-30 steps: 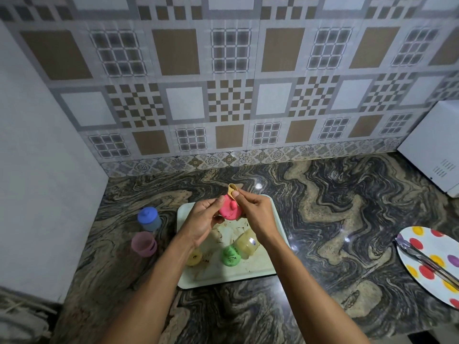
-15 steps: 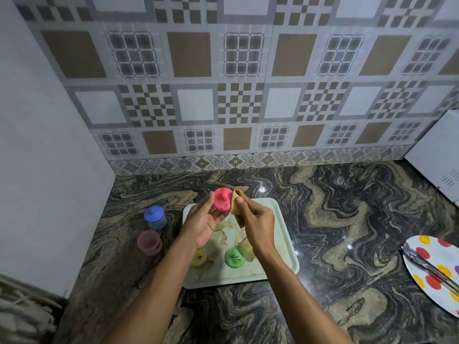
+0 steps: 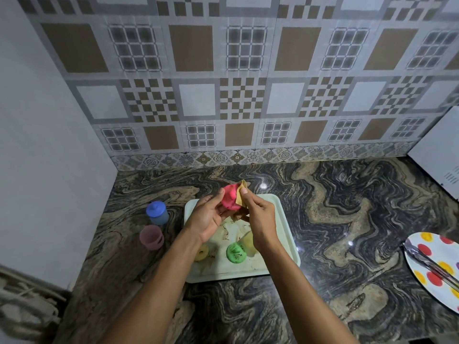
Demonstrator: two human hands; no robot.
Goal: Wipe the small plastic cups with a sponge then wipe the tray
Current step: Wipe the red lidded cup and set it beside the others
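Note:
My left hand (image 3: 207, 217) holds a bright pink cup (image 3: 229, 201) above the far end of the pale tray (image 3: 285, 224). My right hand (image 3: 259, 216) presses a thin tan sponge (image 3: 240, 194) against the cup's right side. On the stained tray sit a green cup (image 3: 236, 253) upside down, a yellow cup (image 3: 201, 252) and a pale yellow cup (image 3: 248, 240), partly hidden by my right wrist. Left of the tray, on the counter, stand a blue cup (image 3: 157, 213) and a pale pink cup (image 3: 151, 237).
The dark marbled counter (image 3: 347, 219) ends at a tiled wall behind and a white wall on the left. A white appliance (image 3: 439, 155) stands at the far right. A polka-dot plate (image 3: 432, 266) with metal tongs (image 3: 429, 261) lies at the right edge.
The pink cup has turned in my left hand and the sponge has shifted over its side. The camera view has tilted slightly; the other cups stayed put.

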